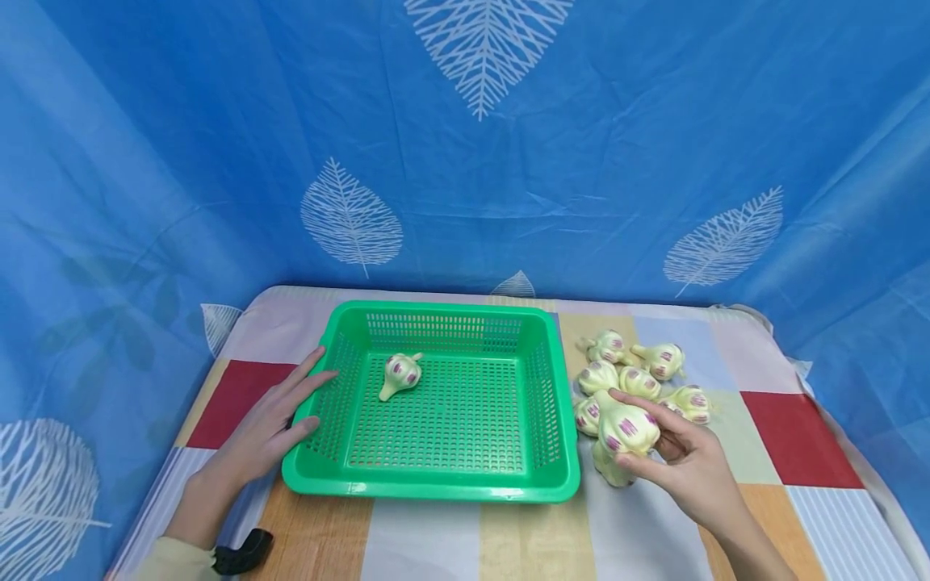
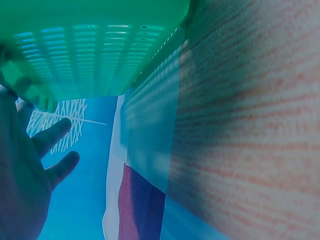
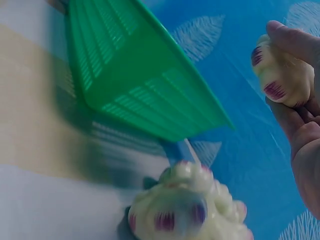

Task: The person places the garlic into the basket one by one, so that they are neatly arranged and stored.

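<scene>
My right hand [image 1: 693, 468] holds a garlic bulb [image 1: 626, 428], pale with purple streaks, between thumb and fingers. In the right wrist view the gripped garlic bulb [image 3: 282, 80] is lifted above the table, apart from the others. At the left side of a green plastic basket [image 1: 429, 489], my left hand [image 1: 261, 432] rests at the rim with its fingers spread and fairly straight. One garlic bulb [image 1: 402, 373] lies inside the basket, toward its left. Several more garlic bulbs [image 1: 599, 377] are heaped on the table beside the basket's right wall, partly hidden by my right hand.
A patchwork-patterned tablecloth [image 1: 421, 537] covers the table. Blue curtains [image 1: 508, 202] with white leaf prints hang behind it and on both sides. A black strap [image 1: 245, 552] sits at the left wrist. The basket's perforated walls stand upright between the two hands.
</scene>
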The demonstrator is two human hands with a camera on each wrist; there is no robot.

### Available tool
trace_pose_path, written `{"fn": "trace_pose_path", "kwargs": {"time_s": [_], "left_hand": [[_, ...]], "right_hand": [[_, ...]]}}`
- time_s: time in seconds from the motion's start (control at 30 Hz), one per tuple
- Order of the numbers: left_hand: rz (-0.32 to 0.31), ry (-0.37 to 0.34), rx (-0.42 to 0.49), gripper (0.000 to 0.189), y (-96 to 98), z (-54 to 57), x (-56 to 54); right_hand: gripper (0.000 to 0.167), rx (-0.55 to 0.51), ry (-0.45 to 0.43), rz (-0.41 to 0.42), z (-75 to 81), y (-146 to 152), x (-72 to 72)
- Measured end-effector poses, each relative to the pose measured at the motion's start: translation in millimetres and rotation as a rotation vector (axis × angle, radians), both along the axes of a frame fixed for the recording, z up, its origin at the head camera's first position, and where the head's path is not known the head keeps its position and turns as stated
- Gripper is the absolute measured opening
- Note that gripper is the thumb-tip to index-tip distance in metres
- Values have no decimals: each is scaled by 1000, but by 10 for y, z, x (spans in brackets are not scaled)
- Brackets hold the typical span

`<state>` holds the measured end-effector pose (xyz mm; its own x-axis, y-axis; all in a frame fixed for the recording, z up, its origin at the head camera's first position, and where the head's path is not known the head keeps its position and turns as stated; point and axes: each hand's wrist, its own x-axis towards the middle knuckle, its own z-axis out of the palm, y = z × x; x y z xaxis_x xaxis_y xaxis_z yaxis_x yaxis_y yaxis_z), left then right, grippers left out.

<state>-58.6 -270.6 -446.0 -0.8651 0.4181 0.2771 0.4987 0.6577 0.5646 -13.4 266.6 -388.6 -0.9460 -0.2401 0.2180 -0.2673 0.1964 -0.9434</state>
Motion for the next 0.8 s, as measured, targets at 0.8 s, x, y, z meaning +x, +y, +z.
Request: {"fn": "trace_pose_path", "kwargs": {"time_s": [0.8], "left_hand": [[4,-20,-5,68,-11,-15,-29]], "right_hand": [[65,118,-15,183,167,-647,-655]]}}
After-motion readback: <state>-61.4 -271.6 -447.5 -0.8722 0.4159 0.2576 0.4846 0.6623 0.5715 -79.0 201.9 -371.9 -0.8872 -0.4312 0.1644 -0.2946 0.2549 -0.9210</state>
